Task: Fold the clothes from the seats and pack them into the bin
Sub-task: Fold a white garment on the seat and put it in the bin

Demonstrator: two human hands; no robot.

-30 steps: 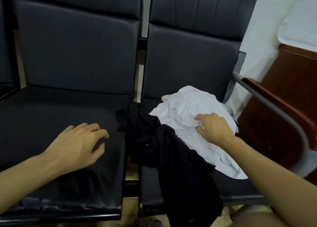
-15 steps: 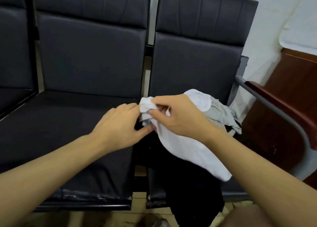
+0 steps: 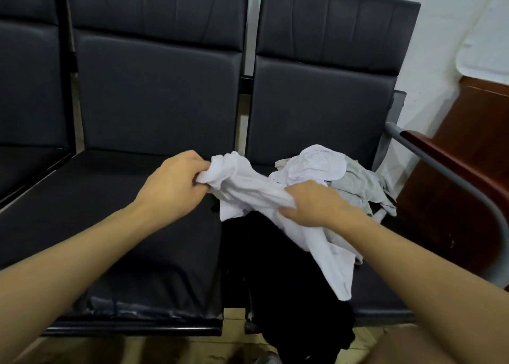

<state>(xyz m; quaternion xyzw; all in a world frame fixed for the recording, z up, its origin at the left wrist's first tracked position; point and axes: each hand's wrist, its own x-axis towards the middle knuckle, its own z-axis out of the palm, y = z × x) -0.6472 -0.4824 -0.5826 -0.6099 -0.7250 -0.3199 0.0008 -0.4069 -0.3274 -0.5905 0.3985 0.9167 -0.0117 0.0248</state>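
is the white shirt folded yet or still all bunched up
Bunched, not folded: the crumpled white cotton garment hangs twisted between the left hand and right hand.

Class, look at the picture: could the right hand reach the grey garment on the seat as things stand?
Probably yes, though not freely: the grey garment lies uncovered just beyond the right hand, but that hand grips the white garment, so it must let go first.

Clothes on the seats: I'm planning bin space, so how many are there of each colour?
White garment, gripped by left hand and right hand: 1
Grey garment: 1
Black garment: 1
Total: 3
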